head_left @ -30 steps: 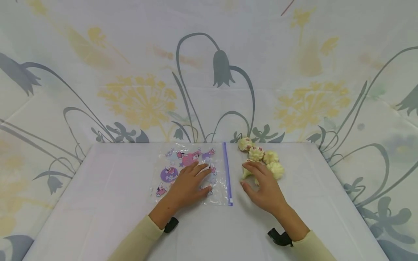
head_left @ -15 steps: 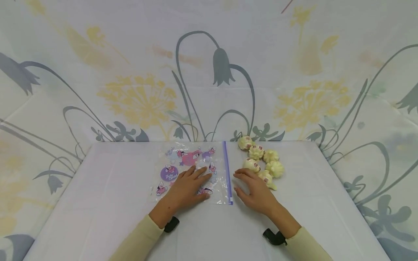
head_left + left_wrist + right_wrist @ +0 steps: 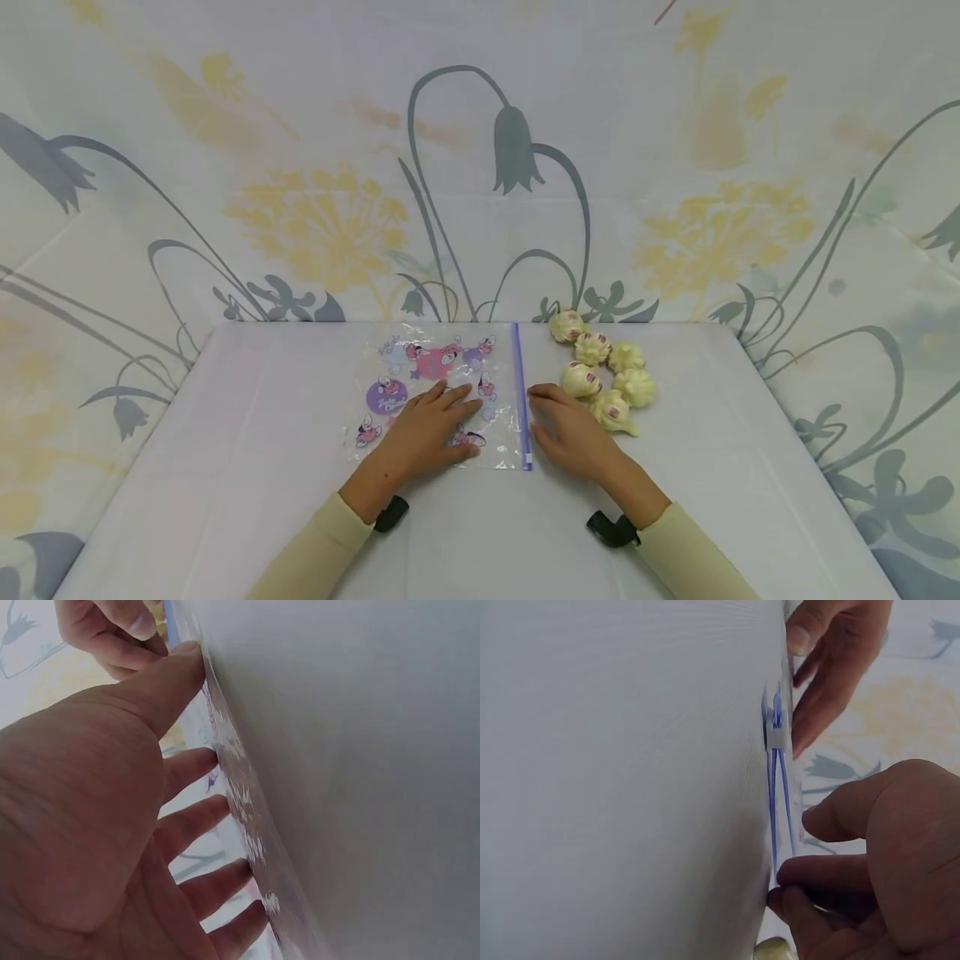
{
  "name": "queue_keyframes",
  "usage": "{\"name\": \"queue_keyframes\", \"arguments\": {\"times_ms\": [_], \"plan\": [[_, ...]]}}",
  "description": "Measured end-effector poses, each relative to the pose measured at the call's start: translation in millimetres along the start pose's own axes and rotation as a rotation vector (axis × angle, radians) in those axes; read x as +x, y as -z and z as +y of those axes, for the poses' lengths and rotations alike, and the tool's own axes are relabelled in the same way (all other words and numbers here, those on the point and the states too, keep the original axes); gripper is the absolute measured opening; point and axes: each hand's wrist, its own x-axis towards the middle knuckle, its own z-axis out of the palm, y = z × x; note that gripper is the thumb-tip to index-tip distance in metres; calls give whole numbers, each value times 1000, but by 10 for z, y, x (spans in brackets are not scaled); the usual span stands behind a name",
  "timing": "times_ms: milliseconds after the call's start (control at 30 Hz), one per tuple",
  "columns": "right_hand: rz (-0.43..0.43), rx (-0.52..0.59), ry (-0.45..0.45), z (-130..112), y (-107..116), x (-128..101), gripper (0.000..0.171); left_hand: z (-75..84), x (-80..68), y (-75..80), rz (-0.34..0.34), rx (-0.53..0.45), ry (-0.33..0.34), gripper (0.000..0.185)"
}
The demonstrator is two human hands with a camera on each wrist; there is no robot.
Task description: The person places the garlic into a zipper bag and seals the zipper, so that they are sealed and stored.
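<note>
A clear slider zip bag (image 3: 431, 362) with pink and purple cartoon prints lies flat on the table, its purple zipper strip (image 3: 786, 795) along the right side. My left hand (image 3: 423, 429) rests on the bag with spread fingers, fingertips pressing the plastic in the left wrist view. At the zipper edge is my right hand (image 3: 573, 433), its index fingertip touching the strip and the thumb held apart from it. A small white slider (image 3: 777, 738) sits at the near end. In the right wrist view the two purple strips stand slightly apart beyond the slider.
Several garlic bulbs (image 3: 636, 387) lie grouped to the right of the bag, the nearest ones close beside my right hand. Behind the white table (image 3: 262, 433) rises a flower-printed cloth backdrop (image 3: 465, 208). A black wrist mount (image 3: 611, 529) sits under the right wrist.
My right hand has moved left from over the garlic bulbs to the bag's zipper edge, uncovering the bulbs. My left hand stays on the bag, its fingers lying a little flatter.
</note>
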Motion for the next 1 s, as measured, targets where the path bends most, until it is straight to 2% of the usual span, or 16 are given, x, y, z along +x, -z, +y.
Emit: {"name": "queue_keyframes", "arguments": {"times_ms": [300, 500, 600, 833, 933, 1000], "plan": [[-77, 24, -23, 3, -28, 82, 48, -26, -9, 31, 6, -33, -2, 68], [-114, 10, -5, 21, -32, 100, 45, -28, 1, 32, 7, -41, -14, 68], [-107, 10, 12, 41, -27, 100, 43, 19, 49, 14, 22, -36, -75, 65], [-109, 22, 33, 73, -15, 104, 44, 245, 180, -35, 20, 36, -322, 53], [-118, 15, 36, 71, -7, 102, 44, 336, 212, -51, 6, 85, -378, 50], [-120, 13, 34, 65, 0, 100, 45, 382, 227, -61, -4, 128, -386, 49]]}}
